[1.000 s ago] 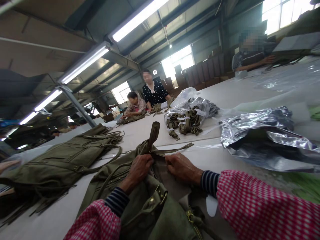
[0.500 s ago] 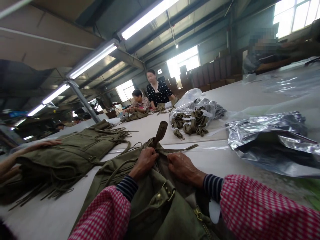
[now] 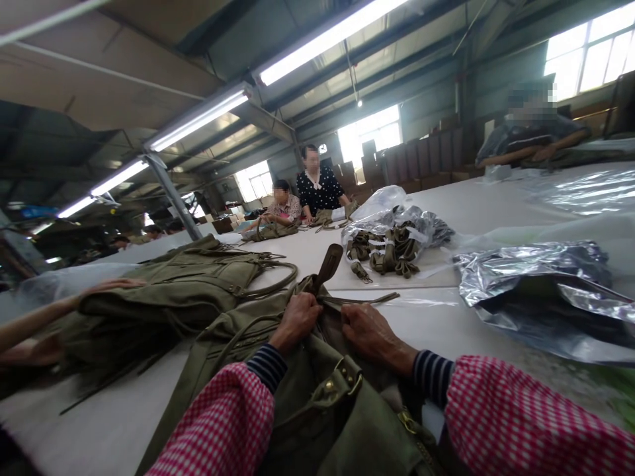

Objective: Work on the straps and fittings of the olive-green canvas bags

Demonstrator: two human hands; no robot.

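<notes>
An olive-green bag (image 3: 327, 370) with brass-coloured fittings and a zip lies on the table in front of me. My left hand (image 3: 299, 320) is closed on the bag's upper edge, just below an upright brown-green tab (image 3: 327, 266). My right hand (image 3: 373, 332), closed like a fist, grips the opposite side of the opening. Dark lining shows between the two hands. A thin cord (image 3: 370, 300) sticks out to the right beyond my knuckles. My fingertips are hidden in the cloth.
At left, a co-worker's hands (image 3: 112, 285) rest on another olive bag (image 3: 188, 277). Strap bundles (image 3: 387, 250) in clear plastic lie ahead on the white table (image 3: 446, 195). Silvery plastic bags (image 3: 540, 297) lie at right. Several people work at the table's far side.
The co-worker's olive bag at left has shifted right, towards mine, and its handle now arches beside my bag. The view has tilted slightly. Both my hands keep their grip.
</notes>
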